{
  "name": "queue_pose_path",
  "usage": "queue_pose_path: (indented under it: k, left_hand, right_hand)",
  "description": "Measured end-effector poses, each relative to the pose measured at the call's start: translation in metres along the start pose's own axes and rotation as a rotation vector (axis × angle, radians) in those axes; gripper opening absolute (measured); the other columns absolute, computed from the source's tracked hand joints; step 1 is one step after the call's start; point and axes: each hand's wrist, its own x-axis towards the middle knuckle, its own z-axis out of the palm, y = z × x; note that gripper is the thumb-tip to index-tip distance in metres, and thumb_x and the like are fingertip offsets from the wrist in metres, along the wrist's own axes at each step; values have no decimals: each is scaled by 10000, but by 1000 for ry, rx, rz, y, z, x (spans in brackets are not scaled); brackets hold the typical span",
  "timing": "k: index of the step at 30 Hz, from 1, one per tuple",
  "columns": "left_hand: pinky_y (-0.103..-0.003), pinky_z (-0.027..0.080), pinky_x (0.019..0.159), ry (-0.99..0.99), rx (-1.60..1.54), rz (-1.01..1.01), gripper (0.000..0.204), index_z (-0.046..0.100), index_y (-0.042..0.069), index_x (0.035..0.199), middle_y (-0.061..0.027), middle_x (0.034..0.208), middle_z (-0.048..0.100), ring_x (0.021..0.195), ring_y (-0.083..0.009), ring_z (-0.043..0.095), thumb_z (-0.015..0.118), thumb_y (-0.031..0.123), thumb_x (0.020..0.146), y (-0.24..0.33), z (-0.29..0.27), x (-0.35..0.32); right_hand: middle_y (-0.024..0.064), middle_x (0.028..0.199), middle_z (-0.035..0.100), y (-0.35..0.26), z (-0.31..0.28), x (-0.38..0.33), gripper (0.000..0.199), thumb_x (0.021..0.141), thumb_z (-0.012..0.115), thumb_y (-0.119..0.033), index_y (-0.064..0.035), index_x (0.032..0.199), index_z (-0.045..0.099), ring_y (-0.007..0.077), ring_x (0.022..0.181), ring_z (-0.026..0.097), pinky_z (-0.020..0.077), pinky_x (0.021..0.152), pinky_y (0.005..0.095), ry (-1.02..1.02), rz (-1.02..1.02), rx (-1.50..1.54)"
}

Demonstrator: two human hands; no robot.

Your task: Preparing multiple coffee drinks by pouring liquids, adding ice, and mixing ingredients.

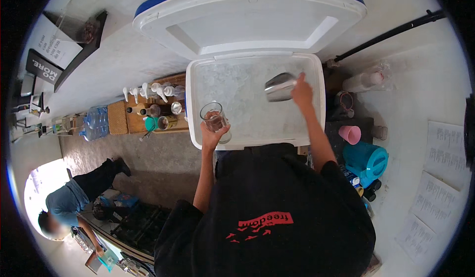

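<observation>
A clear glass (pixel 215 120) is gripped by the left hand (pixel 212 136) at the open ice cooler (pixel 316 128) — over its near edge. A metal scoop (pixel 280 87) is clasped by the right hand (pixel 302 92) above the ice (pixel 237 94) — apparently not yet dug in.

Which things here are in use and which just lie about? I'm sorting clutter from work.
In use:
left hand holding a clear glass
right hand holding a metal scoop
open ice cooler

Lying about:
pink cup
teal jug
water bottle
pump bottles
</observation>
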Motion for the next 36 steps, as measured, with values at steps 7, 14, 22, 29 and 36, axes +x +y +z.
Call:
queue_pose_path:
  k: [7, 14, 22, 29, 36]
  left_hand:
    - [-270, 486, 691, 13, 39, 1, 443, 541, 31, 1064, -18, 855, 610, 765, -105, 586, 791, 19, 698, 8, 4, 12]
    - [-355, 512, 860, -35, 104, -33, 523, 543, -2, 1154, -116, 976, 675, 921, -206, 657, 795, 27, 697, 1, 1, 18]
    - [-355, 513, 837, -50, 59, -14, 536, 513, 11, 1157, -103, 961, 658, 902, -195, 648, 789, 19, 697, 8, 7, 22]
    - [-280, 503, 716, -3, 62, 43, 456, 556, 30, 1040, -46, 879, 626, 789, -115, 605, 823, 58, 671, 18, 10, 23]
    - [-278, 497, 685, 23, 289, 90, 473, 561, 28, 1042, -51, 859, 630, 766, -121, 600, 839, 61, 660, 20, 4, 32]
  right_hand:
    - [234, 971, 618, 4, -95, 17, 279, 901, 484, -60, -3, 1173, 474, 420, 829, 644, 536, 693, 502, 237, 63, -157]
    - [249, 957, 618, 4, 7, 11, 348, 929, 436, -43, 28, 1270, 426, 406, 823, 646, 518, 692, 491, 119, 118, -26]
    - [301, 924, 609, -7, 35, 1, 420, 906, 458, -43, 43, 1310, 387, 449, 852, 627, 507, 729, 517, -40, 3, 40]
    - [273, 932, 610, -7, 51, 1, 519, 860, 559, -33, 54, 1312, 319, 400, 813, 656, 543, 684, 453, 49, 81, 24]
    - [326, 950, 603, -27, 73, 1, 444, 885, 511, -37, 59, 1282, 337, 451, 871, 645, 536, 756, 501, -134, 67, 139]
